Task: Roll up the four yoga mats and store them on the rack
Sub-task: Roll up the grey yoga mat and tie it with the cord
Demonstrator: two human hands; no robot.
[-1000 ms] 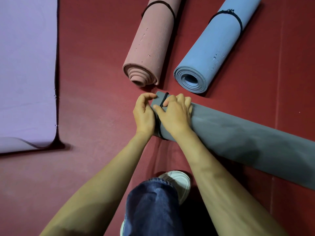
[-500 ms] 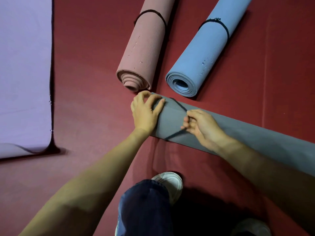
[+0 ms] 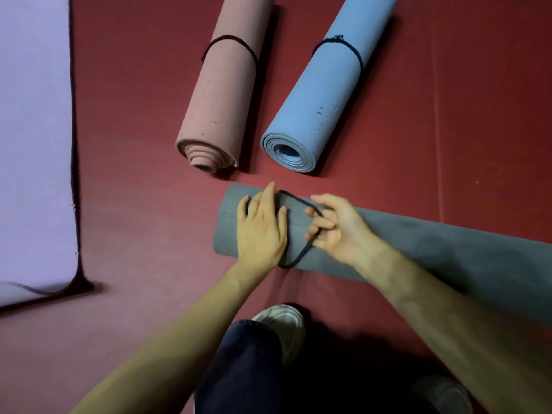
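Both hands have parted since a second ago, when they were bunched together at the roll's end. The right hand (image 3: 337, 231) has slid away along the roll, dragging the black band (image 3: 300, 253) with it, and the left hand (image 3: 263, 234) has shifted in from the very end to lie on top. That left hand is flat, fingers nearly straight, pressing down on the grey mat (image 3: 433, 252) and gripping nothing. The right hand has its fingers hooked through the band and curled tight on it, stretching it into a loop that circles the roll just beside the left hand. I'd say the band is over the end and being walked into place, so this third roll is close to secured but not yet snug.

The grey mat lies across the red floor (image 3: 134, 162) right in front of the person. It is tightly rolled and matte, with one end poking out past the left hand and the rest running off to the right. Just beyond it lie the pink mat (image 3: 221, 94) and the blue mat (image 3: 325, 94), side by side, both rolled and already bound. Well off to the left the purple mat (image 3: 33, 144) lies flat, so one is left to roll. No rack is in sight; a pale shoe (image 3: 283, 321) shows below the arms
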